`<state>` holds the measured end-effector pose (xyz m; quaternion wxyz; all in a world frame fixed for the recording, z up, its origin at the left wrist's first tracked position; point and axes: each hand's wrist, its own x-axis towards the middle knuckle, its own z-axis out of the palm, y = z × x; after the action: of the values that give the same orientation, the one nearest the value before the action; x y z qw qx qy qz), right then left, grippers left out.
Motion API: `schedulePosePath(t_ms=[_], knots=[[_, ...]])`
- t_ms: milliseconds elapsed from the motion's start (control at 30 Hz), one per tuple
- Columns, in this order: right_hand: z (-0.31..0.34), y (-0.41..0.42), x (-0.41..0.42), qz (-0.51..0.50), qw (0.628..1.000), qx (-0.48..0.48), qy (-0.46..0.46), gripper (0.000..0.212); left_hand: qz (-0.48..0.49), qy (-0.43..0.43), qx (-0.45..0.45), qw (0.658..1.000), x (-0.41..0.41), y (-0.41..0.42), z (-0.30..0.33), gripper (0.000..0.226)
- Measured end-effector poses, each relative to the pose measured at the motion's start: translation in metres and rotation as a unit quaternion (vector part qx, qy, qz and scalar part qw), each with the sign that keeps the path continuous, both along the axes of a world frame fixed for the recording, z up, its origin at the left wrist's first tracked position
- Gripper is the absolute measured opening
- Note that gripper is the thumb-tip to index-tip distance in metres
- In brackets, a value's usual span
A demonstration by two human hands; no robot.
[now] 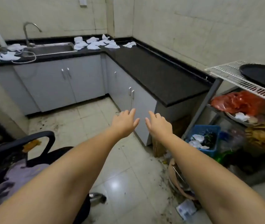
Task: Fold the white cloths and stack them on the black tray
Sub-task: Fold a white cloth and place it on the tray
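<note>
Several crumpled white cloths (94, 43) lie in the far corner of the black L-shaped counter (152, 73). More white cloths (6, 56) sit left of the sink. The black tray (264, 75) rests on a white wire shelf at the right edge, partly cut off. My left hand (125, 121) and my right hand (158, 124) are stretched out side by side over the floor in front of the cabinets, fingers apart, holding nothing, far from cloths and tray.
A steel sink (51, 49) with a tap is set in the counter at the back left. A black office chair (23, 159) stands at the lower left. The white wire shelf (228, 73), a blue basket (207, 138) and clutter crowd the right side.
</note>
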<state>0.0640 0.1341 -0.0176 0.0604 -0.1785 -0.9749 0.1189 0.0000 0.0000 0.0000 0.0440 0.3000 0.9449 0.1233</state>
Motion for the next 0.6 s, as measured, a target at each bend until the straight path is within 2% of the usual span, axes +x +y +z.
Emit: schedulePosePath(t_ms=[200,333,600], knots=[[-0.06,-0.008,0.008,0.028,0.992,-0.035,-0.117,0.047,0.028,-0.091,-0.046,0.994,0.008,-0.013,-0.065,0.051],[-0.087,-0.007,-0.014,0.059,0.982,-0.056,-0.171,0.046,0.062,-0.139,-0.034,0.988,-0.01,-0.018,-0.094,0.051],[-0.123,0.011,-0.116,0.055,0.966,-0.106,-0.228,0.045,0.096,-0.187,-0.058,0.976,-0.114,-0.011,-0.13,0.049]])
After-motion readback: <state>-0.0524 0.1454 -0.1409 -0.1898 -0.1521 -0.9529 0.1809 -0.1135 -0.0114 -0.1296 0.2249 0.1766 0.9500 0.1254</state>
